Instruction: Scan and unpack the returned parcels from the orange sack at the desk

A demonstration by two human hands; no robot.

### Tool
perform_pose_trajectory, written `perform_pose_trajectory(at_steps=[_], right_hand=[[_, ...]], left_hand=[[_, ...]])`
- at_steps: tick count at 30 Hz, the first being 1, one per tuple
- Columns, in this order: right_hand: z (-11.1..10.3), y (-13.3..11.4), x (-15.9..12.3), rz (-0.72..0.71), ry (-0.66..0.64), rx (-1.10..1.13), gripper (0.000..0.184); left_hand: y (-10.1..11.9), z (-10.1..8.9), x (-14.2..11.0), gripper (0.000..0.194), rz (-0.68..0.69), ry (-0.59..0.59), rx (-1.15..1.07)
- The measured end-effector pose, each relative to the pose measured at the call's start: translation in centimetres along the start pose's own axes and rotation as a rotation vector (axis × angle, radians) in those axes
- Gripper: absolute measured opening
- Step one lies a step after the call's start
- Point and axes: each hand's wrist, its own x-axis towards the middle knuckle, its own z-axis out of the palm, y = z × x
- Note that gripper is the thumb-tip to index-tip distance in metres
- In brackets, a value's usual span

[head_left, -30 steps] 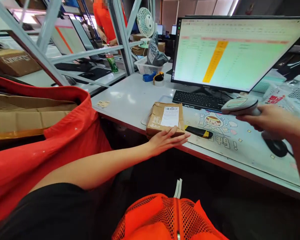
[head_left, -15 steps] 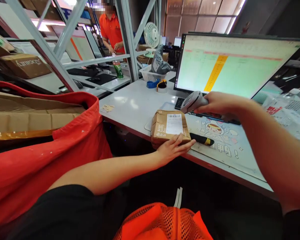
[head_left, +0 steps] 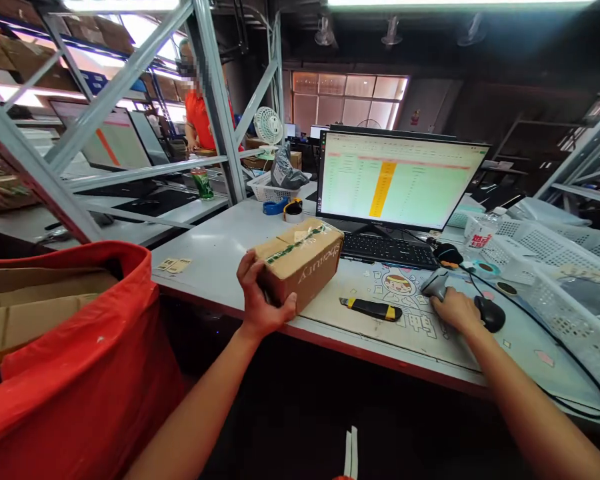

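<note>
My left hand [head_left: 260,300] grips a small brown cardboard parcel [head_left: 303,263] by its near left corner and holds it tilted above the front of the white desk [head_left: 220,247]. My right hand [head_left: 453,310] rests on the printed desk mat [head_left: 410,320], closed round the handle of a grey barcode scanner [head_left: 436,283] that lies on the mat. A black and yellow utility knife [head_left: 371,309] lies on the mat between my hands.
A monitor [head_left: 397,180] with a spreadsheet stands behind a black keyboard [head_left: 387,250]. A black mouse [head_left: 490,315] and its cable lie to the right, beside white baskets [head_left: 545,253]. A red bag [head_left: 75,373] with cardboard stands at the left. A person in orange [head_left: 197,117] stands behind the metal shelving [head_left: 215,107].
My left hand has lifted the parcel off the desk and turned it, so the label no longer shows. My right hand has brought the scanner away from the parcel down to the mat.
</note>
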Motion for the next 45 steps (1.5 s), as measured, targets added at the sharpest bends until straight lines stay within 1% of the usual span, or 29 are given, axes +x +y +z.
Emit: perform_pose_trajectory(at_steps=[1,3,5,7,8,9,12,14,16,18,21,27,32,34,36,40,45], right_hand=[[0.3,0.4,-0.1,0.013,0.006,0.002,0.062],[-0.1,0.6,-0.1,0.022,0.053,0.023,0.067],[-1.5,0.2,0.3,-0.021,0.187,0.065,0.067],[-3.3,-1.0,1.8,-0.111,0.346,0.112,0.060],[-4.1,-1.9,2.8,-0.146,0.371,0.124,0.058],[-4.8,-2.8,4.0,-0.170,0.347,0.125,0.056],[-5.9,-5.8,7.8,-0.193,0.127,0.101,0.054],[-5.8,-7.4,9.8,-0.175,0.020,0.090,0.054],[-5.3,-8.3,11.2,-0.131,-0.029,0.079,0.054],[-4.7,-8.6,12.0,-0.088,-0.065,0.067,0.054],[-4.1,-8.4,12.5,-0.059,-0.074,0.062,0.053],[-3.8,-8.9,12.7,-0.075,-0.045,0.070,0.054],[-3.5,-10.0,12.5,-0.130,-0.059,0.074,0.059],[-3.4,-10.3,12.0,-0.158,-0.060,0.067,0.060],[-3.3,-10.5,11.3,-0.214,-0.047,0.062,0.058],[-2.5,-10.3,9.5,-0.334,0.007,0.062,0.052],[-1.3,-9.6,8.4,-0.355,0.074,0.110,0.058]], left_hand=[[-0.9,0.7,-0.8,0.102,-0.079,-0.010,-0.025],[-2.6,1.8,-2.4,0.112,-0.258,-0.065,-0.070],[-3.9,2.4,-3.8,0.125,-0.387,-0.120,-0.119],[-4.8,2.7,-4.6,0.136,-0.459,-0.163,-0.180],[-5.1,2.8,-4.9,0.139,-0.491,-0.181,-0.205],[-5.3,2.9,-5.0,0.140,-0.524,-0.198,-0.223],[-5.4,3.0,-5.3,0.137,-0.602,-0.205,-0.248],[-5.4,3.0,-5.5,0.134,-0.616,-0.202,-0.260],[-5.6,2.9,-5.7,0.131,-0.619,-0.203,-0.272],[-5.8,2.8,-5.9,0.129,-0.608,-0.217,-0.276],[-6.0,2.6,-6.0,0.127,-0.581,-0.235,-0.275],[-5.3,2.8,-5.9,0.127,-0.593,-0.189,-0.306],[-4.9,2.9,-5.9,0.130,-0.655,-0.169,-0.350],[-4.9,2.9,-5.8,0.133,-0.675,-0.168,-0.384],[-4.9,2.9,-5.7,0.134,-0.681,-0.165,-0.412],[-5.3,2.8,-5.8,0.130,-0.663,-0.184,-0.399],[-5.7,2.9,-6.0,0.127,-0.641,-0.187,-0.378]])
